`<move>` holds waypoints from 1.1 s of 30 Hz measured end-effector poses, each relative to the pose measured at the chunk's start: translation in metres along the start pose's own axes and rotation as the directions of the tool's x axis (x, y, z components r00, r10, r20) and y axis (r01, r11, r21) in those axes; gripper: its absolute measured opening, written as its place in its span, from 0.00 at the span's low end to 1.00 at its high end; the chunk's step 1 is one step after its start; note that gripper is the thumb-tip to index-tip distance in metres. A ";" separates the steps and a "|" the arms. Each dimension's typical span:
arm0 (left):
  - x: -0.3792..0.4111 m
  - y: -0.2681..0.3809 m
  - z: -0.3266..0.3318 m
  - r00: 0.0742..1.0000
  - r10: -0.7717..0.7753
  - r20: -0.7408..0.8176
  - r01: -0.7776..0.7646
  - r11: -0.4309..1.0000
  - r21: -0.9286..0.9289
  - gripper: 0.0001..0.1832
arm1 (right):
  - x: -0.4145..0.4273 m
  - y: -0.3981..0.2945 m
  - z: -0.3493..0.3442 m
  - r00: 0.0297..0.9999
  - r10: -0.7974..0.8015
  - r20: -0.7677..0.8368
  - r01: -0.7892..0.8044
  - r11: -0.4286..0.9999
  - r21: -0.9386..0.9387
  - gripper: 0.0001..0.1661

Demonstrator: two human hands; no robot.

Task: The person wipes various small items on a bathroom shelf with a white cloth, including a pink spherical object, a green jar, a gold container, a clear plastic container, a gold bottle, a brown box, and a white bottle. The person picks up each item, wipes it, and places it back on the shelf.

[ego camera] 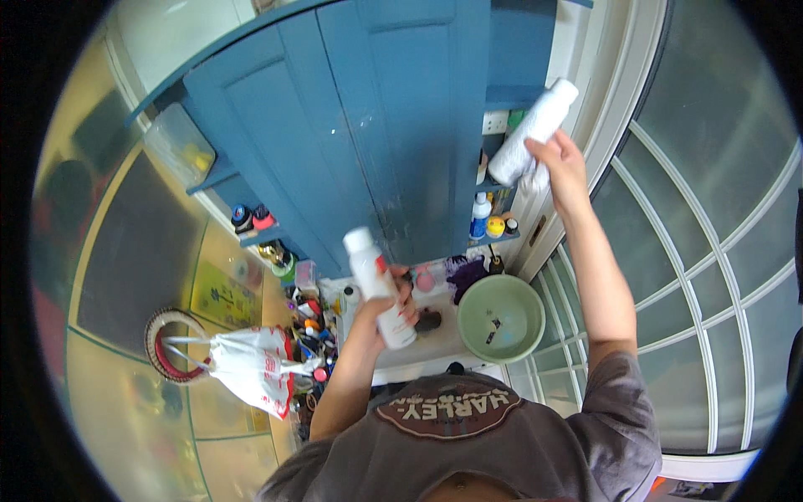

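Tilted in front of my chest is a white plastic bottle (379, 292) with a white cap and a red patch. My left hand (376, 314) is wrapped around its lower half. Higher up on the right, my right hand (560, 164) grips a second white bottle (533, 132), which leans with its cap up and to the right. That bottle is held in front of the open side shelves of a blue cabinet (414, 125). Its base hides part of a shelf. A small white bundle, hard to make out, shows just below my right fingers.
Below the cabinet is a white sink (401, 357), with a green plastic basin (502, 319) at its right. A blue-and-white bottle (480, 216) and a yellow jar (495, 226) stand on the right shelf. A white plastic bag (251, 364) hangs left, near cluttered toiletries (310, 326). A glass door (690, 251) borders the right.
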State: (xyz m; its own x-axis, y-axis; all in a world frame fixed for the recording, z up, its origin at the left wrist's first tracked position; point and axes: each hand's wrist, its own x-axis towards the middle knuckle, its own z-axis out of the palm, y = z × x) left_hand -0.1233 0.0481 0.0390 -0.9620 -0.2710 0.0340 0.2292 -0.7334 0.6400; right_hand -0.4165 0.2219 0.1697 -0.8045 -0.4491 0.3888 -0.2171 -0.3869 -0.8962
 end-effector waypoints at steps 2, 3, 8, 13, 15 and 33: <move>-0.022 0.003 -0.019 0.999 0.015 -0.043 -0.018 0.997 -0.069 0.30 | 0.052 -0.001 -0.010 0.995 -0.094 -0.041 0.093 0.995 -0.029 0.30; -0.035 0.003 -0.025 0.990 0.046 -0.130 -0.051 0.998 -0.037 0.30 | 0.077 -0.001 -0.014 0.989 -0.146 -0.015 0.146 0.989 0.014 0.32; -0.083 0.013 -0.043 0.948 0.203 -0.246 -0.192 0.979 0.070 0.30 | 0.175 0.014 -0.018 0.974 -0.226 -0.002 0.224 0.970 -0.091 0.37; -0.108 0.019 -0.046 0.873 0.331 -0.359 -0.297 0.943 0.149 0.29 | 0.222 0.043 0.010 0.947 -0.296 -0.124 0.193 0.835 -0.515 0.40; -0.111 0.021 -0.046 0.859 0.351 -0.374 -0.321 0.937 0.140 0.28 | 0.230 0.051 0.022 0.950 -0.290 -0.113 0.159 0.765 -0.624 0.41; -0.075 0.028 -0.034 0.922 0.269 -0.278 -0.231 0.959 0.162 0.28 | 0.264 0.077 0.025 0.978 0.198 0.071 -0.074 0.639 -0.765 0.44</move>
State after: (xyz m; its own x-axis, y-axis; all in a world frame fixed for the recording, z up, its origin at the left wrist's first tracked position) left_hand -0.0395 0.0272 0.0282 -0.7844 -0.6202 -0.0097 0.4182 -0.5404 0.7302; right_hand -0.6318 0.0530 0.2086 -0.7905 -0.5727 0.2173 -0.5021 0.4027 -0.7653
